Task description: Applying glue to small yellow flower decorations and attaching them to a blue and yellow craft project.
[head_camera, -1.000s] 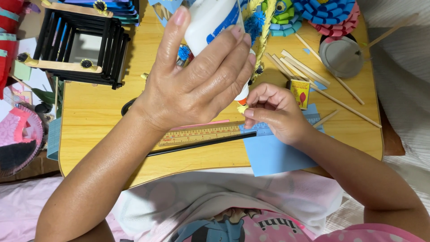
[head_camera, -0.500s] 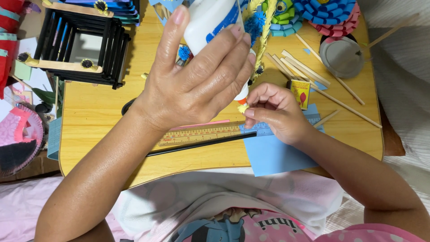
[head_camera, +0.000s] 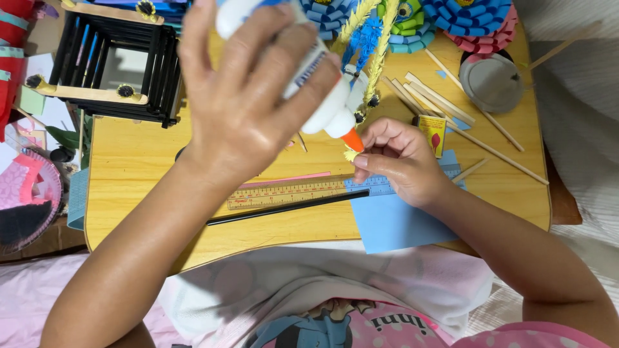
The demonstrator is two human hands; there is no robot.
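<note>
My left hand [head_camera: 248,96] grips a white glue bottle [head_camera: 325,103], tipped so its orange nozzle [head_camera: 353,140] points down to the right. The nozzle tip sits just above a small yellow fringed paper piece [head_camera: 351,154], which my right hand [head_camera: 400,161] pinches between thumb and fingertips. Both hands hover over a small wooden lap table [head_camera: 148,167]. A yellow ruler [head_camera: 290,192] and a thin black stick [head_camera: 290,207] lie on the table under my hands, beside a blue paper sheet [head_camera: 396,225].
A black frame box with wooden stick edges [head_camera: 113,64] stands at the back left. Folded paper rosettes, blue [head_camera: 474,16] and green [head_camera: 412,29], lie at the back. Wooden sticks [head_camera: 451,119], a small yellow box [head_camera: 435,132] and a grey round lid [head_camera: 493,80] lie at the right.
My left hand has tipped the glue bottle further down, bringing the orange nozzle to the yellow piece. My right hand has stayed in place.
</note>
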